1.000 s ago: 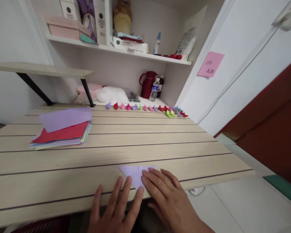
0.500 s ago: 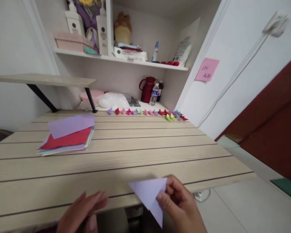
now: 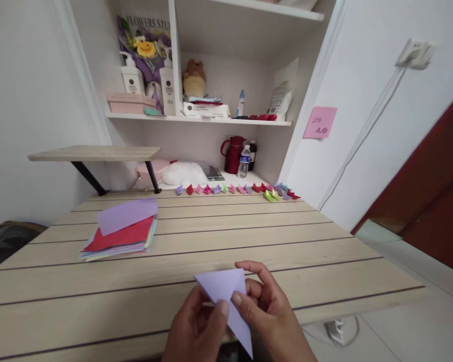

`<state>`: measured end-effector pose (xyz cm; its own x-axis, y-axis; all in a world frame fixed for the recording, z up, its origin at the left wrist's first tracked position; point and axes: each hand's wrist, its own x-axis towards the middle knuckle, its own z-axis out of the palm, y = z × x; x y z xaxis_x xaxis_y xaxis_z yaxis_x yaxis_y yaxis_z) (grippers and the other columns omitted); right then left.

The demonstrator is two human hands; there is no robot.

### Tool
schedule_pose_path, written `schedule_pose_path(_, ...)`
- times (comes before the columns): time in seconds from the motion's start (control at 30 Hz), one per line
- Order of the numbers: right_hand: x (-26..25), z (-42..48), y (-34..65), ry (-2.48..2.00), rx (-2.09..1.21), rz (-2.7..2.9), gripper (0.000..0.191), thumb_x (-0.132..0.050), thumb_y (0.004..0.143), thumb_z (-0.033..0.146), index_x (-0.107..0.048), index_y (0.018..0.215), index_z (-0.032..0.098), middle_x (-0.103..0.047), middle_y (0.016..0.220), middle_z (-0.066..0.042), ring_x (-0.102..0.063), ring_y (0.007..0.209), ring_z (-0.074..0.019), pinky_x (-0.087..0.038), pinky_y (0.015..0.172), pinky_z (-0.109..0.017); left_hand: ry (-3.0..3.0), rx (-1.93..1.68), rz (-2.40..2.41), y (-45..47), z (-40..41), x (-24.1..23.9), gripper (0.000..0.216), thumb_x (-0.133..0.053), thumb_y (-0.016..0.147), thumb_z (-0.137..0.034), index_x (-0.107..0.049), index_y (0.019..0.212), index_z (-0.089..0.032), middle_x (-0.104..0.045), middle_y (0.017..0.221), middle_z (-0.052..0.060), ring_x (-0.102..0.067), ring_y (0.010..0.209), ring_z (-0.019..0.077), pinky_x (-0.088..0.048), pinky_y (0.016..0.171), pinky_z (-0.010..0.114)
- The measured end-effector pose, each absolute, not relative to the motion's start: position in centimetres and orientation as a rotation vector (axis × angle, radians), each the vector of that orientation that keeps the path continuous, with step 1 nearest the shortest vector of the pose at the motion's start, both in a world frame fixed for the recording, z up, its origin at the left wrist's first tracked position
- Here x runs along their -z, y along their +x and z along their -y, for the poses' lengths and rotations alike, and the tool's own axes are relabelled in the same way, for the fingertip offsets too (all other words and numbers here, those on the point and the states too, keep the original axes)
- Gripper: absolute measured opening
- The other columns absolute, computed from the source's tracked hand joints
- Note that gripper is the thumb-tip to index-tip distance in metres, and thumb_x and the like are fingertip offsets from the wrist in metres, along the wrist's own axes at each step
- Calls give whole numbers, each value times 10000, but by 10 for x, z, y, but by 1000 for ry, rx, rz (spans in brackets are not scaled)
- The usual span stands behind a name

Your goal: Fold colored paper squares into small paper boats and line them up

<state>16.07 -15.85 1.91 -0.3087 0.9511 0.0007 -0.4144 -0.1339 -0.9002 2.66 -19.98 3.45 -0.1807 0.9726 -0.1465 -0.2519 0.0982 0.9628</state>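
A folded sheet of lilac paper (image 3: 219, 284) is held up near the table's front edge, its triangular flaps showing. My left hand (image 3: 198, 324) pinches its lower left side, thumb on the front face. On the right side, my right hand (image 3: 270, 311) grips it with the thumb in front and the index finger stretched past the top corner. The fingers behind the paper are partly hidden. To the left on the table lies a stack of coloured paper (image 3: 117, 241), red near the top, with a lilac sheet (image 3: 128, 215) lying askew over it.
Several small folded paper pieces (image 3: 207, 189) line the table's back edge, bunched at the right end. Behind them stand a dark red jug (image 3: 234, 155) and a water bottle (image 3: 244, 163). A raised wooden shelf (image 3: 98, 153) on black legs is at the back left.
My left hand has come up from the left and taken hold of the lilac paper. My right hand keeps its grip. The camera view has tilted up and shifted slightly.
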Motion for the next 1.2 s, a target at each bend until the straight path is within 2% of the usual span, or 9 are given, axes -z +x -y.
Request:
schedule_pose_path(0.17,-31,154,165,-799,-1585,1086,522,-751,805,553,-585,1203,259,-642,912,-12,-595,677,-136,-464,569,-240,710,-1447,-1228,23,197,-39,405,-844,611,-539,-719,711,-167,-615,564,-12,-509,547,109,-417,557,222)
schedule_pose_path(0.27,-36,144,168,-857,-1676,1128,402,-808,752,535,-644,873,188,-567,632,37,-476,499,-81,-354,461,-186,734,-1420,-1219,24,198,-39,394,-847,609,-535,-713,700,-176,-631,602,-1,-529,584,129,-438,591,238)
schedule_pose_path(0.37,-36,137,164,-830,-1789,975,435,-855,717,474,-555,643,168,-516,475,51,-386,406,-50,-261,405,-169,800,-1421,-1192,24,199,-40,406,-785,681,-583,-708,708,-185,-650,639,18,-580,663,161,-474,670,263)
schedule_pose_path(0.47,-35,136,154,-713,-1923,623,395,-917,647,394,-604,657,152,-587,537,32,-465,459,-60,-367,460,-169,786,-1504,-1196,23,198,-43,466,-717,720,-655,-747,818,-200,-708,763,35,-615,703,164,-499,746,289)
schedule_pose_path(0.57,-32,136,145,-682,-2011,387,370,-964,559,291,-645,670,141,-631,577,17,-524,500,-83,-430,501,-190,716,-1541,-1199,23,194,-43,542,-734,654,-714,-756,863,-214,-731,861,31,-638,720,157,-509,763,294)
schedule_pose_path(0.77,-25,134,140,-685,-2030,374,346,-941,608,333,-660,678,144,-659,587,6,-582,517,-114,-471,518,-219,714,-1453,-1090,30,186,-34,505,-797,634,-646,-723,881,-211,-756,828,45,-657,745,164,-491,742,285)
schedule_pose_path(0.9,-24,132,139,-665,-2018,362,331,-938,616,319,-656,661,152,-663,585,9,-616,564,-128,-511,592,-239,728,-1465,-1112,30,185,-30,494,-790,648,-641,-715,881,-213,-764,832,46,-673,780,182,-496,816,311)
schedule_pose_path(1.03,-22,129,137,-668,-1998,311,309,-943,602,270,-664,660,152,-652,577,19,-603,562,-120,-504,601,-238,793,-1515,-1148,32,189,-34,473,-772,674,-631,-717,902,-221,-762,879,47,-678,875,208,-501,872,321)
schedule_pose_path(1.2,-23,127,135,-643,-2000,333,309,-948,595,264,-678,676,138,-647,581,17,-534,497,-88,-425,501,-205,912,-1593,-1237,33,189,-41,428,-730,727,-601,-711,935,-228,-745,998,59,-656,1008,241,-509,858,317)
